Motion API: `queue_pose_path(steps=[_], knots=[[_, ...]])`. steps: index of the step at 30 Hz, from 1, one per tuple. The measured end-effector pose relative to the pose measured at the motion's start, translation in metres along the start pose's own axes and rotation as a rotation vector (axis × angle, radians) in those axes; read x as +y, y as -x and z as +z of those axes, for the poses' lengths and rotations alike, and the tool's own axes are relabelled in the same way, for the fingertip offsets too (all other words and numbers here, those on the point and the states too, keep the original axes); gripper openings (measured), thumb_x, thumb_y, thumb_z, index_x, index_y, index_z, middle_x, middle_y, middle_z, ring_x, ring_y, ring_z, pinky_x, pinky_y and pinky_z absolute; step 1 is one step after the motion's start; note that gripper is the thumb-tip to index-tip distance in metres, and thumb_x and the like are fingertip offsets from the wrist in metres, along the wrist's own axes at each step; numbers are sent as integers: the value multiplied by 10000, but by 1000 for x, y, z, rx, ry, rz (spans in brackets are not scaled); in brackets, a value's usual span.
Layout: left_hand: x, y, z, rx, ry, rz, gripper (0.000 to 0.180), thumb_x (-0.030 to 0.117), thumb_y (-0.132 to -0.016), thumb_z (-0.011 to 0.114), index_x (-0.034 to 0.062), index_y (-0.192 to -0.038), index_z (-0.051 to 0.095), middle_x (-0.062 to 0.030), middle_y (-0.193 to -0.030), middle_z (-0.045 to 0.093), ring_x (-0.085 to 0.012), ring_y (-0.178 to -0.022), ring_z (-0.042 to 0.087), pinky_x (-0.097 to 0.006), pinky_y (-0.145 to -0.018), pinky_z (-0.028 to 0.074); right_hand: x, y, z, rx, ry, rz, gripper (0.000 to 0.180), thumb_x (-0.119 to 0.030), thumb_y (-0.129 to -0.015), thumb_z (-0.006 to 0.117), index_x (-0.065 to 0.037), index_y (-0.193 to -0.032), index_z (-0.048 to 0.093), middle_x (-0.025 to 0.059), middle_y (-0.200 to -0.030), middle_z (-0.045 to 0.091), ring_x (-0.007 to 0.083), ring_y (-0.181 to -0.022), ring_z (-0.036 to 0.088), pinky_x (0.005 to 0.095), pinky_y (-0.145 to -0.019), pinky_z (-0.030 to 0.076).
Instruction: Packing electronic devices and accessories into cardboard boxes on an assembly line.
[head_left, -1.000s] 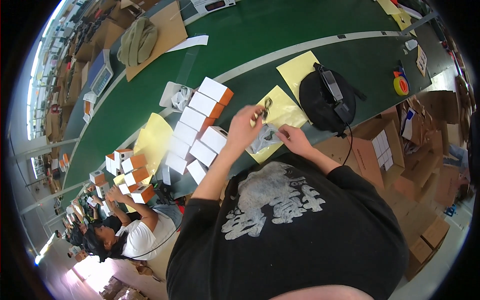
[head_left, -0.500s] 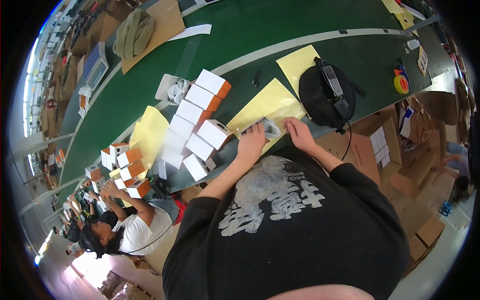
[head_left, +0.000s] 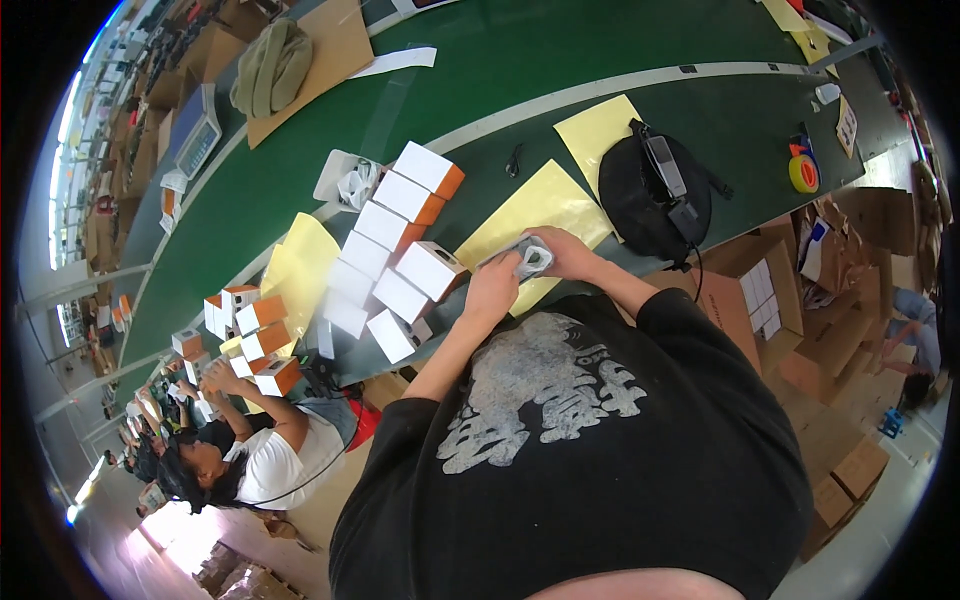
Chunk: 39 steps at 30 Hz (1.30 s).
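head cam: both hands are clamped on a small grey packet (head_left: 530, 258) over the yellow sheet (head_left: 520, 215), left hand (head_left: 492, 290) at its 7 o'clock, right hand (head_left: 568, 252) at 3, probably steadying it, white-and-orange boxes (head_left: 400, 250) stacked at 9.

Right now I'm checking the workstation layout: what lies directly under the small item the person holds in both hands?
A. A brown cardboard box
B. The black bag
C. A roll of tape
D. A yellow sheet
D: both hands, left hand and right hand, hold the small grey item over the yellow sheet on the green table; the black bag sits to the right.
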<state>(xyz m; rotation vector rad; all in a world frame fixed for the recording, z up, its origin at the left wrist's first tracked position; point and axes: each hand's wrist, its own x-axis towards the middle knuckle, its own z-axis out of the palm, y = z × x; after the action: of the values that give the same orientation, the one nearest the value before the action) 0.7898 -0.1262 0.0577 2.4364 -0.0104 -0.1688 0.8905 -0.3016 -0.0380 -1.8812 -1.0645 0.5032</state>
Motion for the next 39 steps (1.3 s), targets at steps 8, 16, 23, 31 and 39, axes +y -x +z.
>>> queue_pose_path(steps=[8,16,23,31,39], knots=[[25,25,-69,258,423,-16,201,-9,-853,603,12,-1053,602,-110,-910,651,-214,-799,619,-288,-696,471,4,6,-3,39,6,24,795,-162,-609,830,-42,-1306,467,171,-1242,560,362,-1179,517,425,-999,419],[29,41,-108,408,1293,-129,61,30,-931,563,16,-990,570,-29,-984,623,-109,-911,584,-237,-810,458,-54,16,-68,113,-66,271,627,-60,-743,693,-34,-1332,479,163,-1340,510,313,-1284,453,405,-1085,359],[62,45,-116,362,1592,-159,124,65,-909,604,32,-999,525,-67,-1042,625,-166,-947,621,-294,-838,504,-163,-4,-77,56,-844,-23,919,-282,-691,863,-28,-1419,364,110,-1387,479,206,-1287,449,373,-1075,348],[55,35,-132,475,1316,-146,231,114,-887,680,40,-1055,540,-3,-864,561,-97,-777,531,-239,-710,429,-128,25,-36,-18,-1735,527,878,-535,-816,688,-92,-1469,301,122,-1439,430,272,-1325,426,464,-1107,351],[97,37,-150,533,-129,419,214,40,-705,757,54,-899,668,-54,-785,600,-227,-772,561,-324,-713,423,-99,30,-27,-106,-2153,310,771,-631,-925,386,-107,-1484,292,125,-1466,411,297,-1323,438,473,-1109,352]])
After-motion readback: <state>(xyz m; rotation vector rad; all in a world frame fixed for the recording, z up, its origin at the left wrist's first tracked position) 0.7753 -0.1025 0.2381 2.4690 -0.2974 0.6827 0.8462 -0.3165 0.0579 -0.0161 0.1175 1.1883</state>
